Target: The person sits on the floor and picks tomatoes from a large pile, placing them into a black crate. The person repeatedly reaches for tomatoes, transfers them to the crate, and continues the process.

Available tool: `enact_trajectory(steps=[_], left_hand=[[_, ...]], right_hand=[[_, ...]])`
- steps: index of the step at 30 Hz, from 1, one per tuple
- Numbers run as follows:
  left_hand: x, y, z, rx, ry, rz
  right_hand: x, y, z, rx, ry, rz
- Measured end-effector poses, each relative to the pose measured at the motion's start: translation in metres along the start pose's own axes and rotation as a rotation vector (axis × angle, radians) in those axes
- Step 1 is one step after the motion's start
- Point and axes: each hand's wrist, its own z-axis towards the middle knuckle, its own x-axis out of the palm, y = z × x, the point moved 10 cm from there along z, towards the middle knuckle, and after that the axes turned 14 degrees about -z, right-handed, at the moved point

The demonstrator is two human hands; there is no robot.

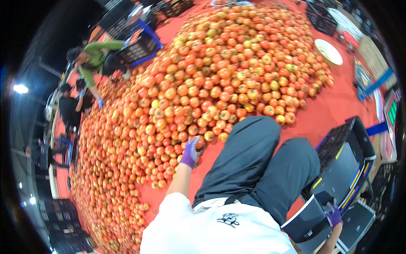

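My left hand [190, 153], in a purple glove, is at the near edge of a large heap of tomatoes [222, 73]. Its fingers and thumb curve around an orange-red tomato [200, 143], partly hidden by the hand. On the lower right, my right hand [334, 215], also gloved in purple, is against a dark padded lining flap [306, 219] of a crate. Its fingertips are small and partly hidden, so its grip is unclear. The crate's dark inner lining [341, 166] has yellow marks and coloured stripes along its side.
Red sheeting [323, 101] covers the floor. A white basin [328, 52] and a black crate [320, 17] stand beyond the heap. Across it, a person in a green top [95, 58] reaches in beside a black-and-blue crate [139, 47]. Stacked dark crates [62, 216] stand lower left.
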Motion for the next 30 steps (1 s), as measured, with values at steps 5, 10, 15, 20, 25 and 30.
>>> enact_trajectory(steps=[5,10,15,20,25,30], left_hand=[[0.027,0.049,0.01,-0.325,-0.148,0.138],[0.058,0.069,0.047,-0.089,0.057,0.574],[0.065,0.026,0.128,0.212,-0.03,0.731],[0.098,-0.013,0.225,0.352,0.223,1.083],[0.106,0.024,0.261,0.081,0.465,1.297],[0.092,-0.031,0.232,0.158,0.212,0.984]], right_hand=[[-0.054,-0.056,0.062,0.062,-0.482,-0.124],[-0.05,0.056,0.108,0.482,-0.287,-0.487],[-0.033,0.039,0.105,0.342,-0.417,-0.432],[-0.043,0.043,0.105,0.283,-0.52,-0.226],[-0.141,0.25,0.062,0.005,-1.016,-0.341],[-0.159,0.473,0.009,-0.366,-1.091,0.462]])
